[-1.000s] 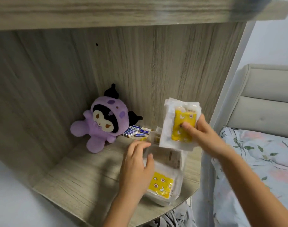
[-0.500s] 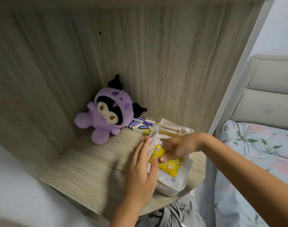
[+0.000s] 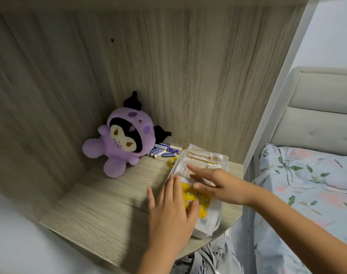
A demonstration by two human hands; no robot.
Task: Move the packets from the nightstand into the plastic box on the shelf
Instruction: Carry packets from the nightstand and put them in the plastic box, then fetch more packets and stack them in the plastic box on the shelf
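Observation:
A clear plastic box [image 3: 207, 227] stands on the wooden shelf [image 3: 101, 210] near its right front corner. It is filled with white packets, the top one [image 3: 200, 198] showing a yellow patterned pad. More packets [image 3: 203, 158] stand tilted at the box's far end. My left hand [image 3: 170, 212] lies flat against the box's left side, thumb on the yellow packet. My right hand [image 3: 218, 184] presses down on the packets with straight fingers.
A purple plush toy [image 3: 121, 139] sits in the back corner of the shelf. Several blue batteries [image 3: 165, 150] lie behind the box. A bed with a floral sheet [image 3: 307, 190] and padded headboard is to the right. Grey cloth [image 3: 212, 260] hangs below the shelf.
My right hand brought a yellow packet down from the air into the box, let go of it and now lies flat on top. My left hand stayed by the box.

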